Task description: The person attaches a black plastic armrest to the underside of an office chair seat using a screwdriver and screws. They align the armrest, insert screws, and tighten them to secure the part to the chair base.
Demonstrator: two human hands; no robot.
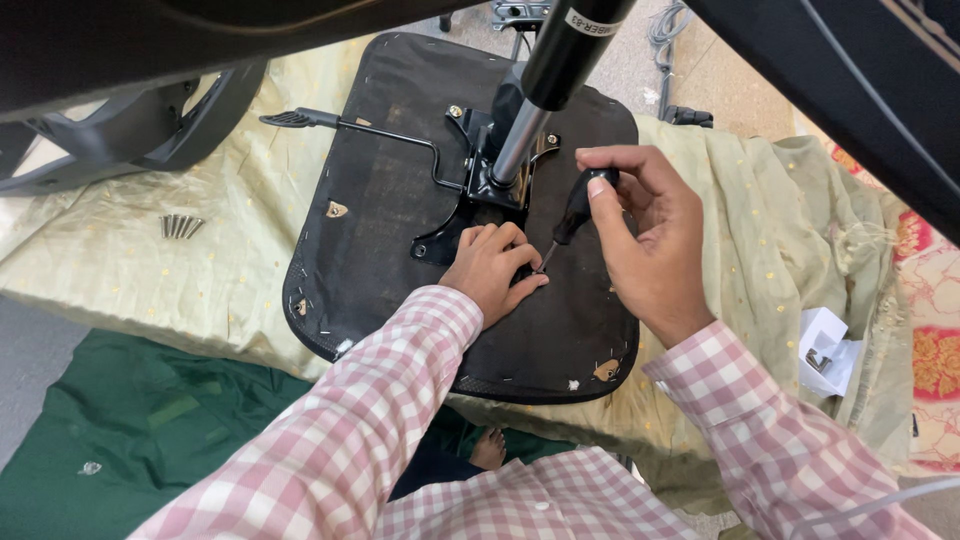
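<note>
The right hand (pixel 650 235) grasps a screwdriver (pixel 577 208) by its black handle, fingers clenched around it, with the thin shaft slanting down and left to the left hand (pixel 492 268). The left hand rests on the seat (pixel 380 210), its fingers bent together at the tip of the shaft; I cannot tell if they pinch a screw there. The seat is a black chair base turned upside down, and it lies on a pale yellow cloth (pixel 150 270) that covers the floor. A black metal bracket (pixel 480 165) sits on the seat near its far edge, and a gas cylinder (pixel 545 95) rises from it. A thin lever (pixel 340 125) runs from the bracket to the left. Several screws (pixel 181 226) lie on the cloth, well apart from the seat, to its left. A green cloth (pixel 120 420) lies at the near left corner.
</note>
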